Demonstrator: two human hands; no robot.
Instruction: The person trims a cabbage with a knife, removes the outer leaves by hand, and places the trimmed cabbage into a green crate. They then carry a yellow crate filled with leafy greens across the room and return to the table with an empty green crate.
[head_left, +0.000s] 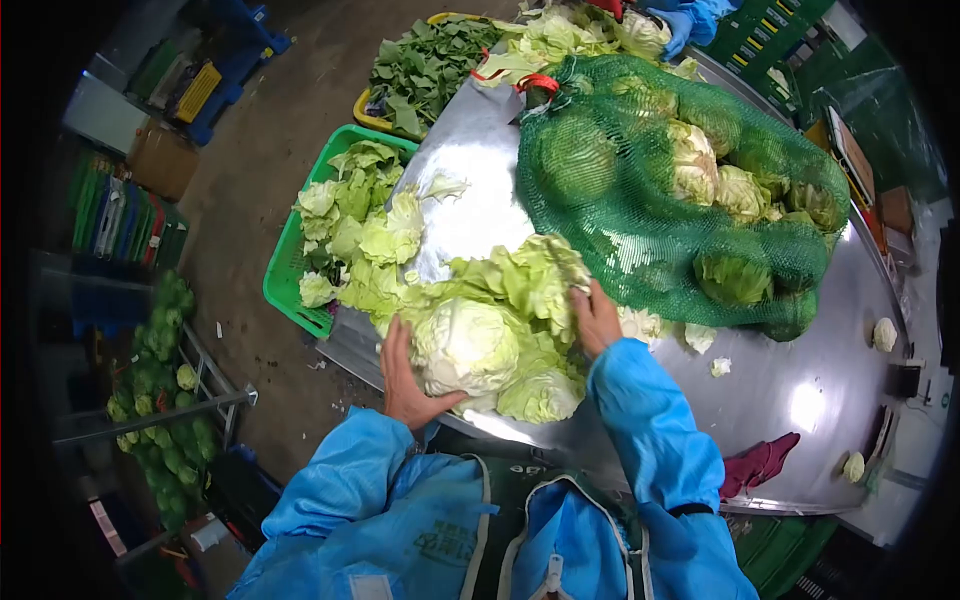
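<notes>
Holding cabbage (pixel 465 347) in left grip (pixel 405 380) near table (pixel 765 392) edge, leaves (pixel 535 285) in right grip (pixel 598 320), open room rightward.

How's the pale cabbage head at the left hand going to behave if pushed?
The pale cabbage head looks round, so it may roll, though loose leaves crowding it could slow that. Its tightly wrapped surface suggests it's firm rather than floppy.

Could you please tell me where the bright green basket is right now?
In the head view, the bright green basket is left of centre, at the left edge of the metal table, between the yellow crate and the left hand.
</notes>
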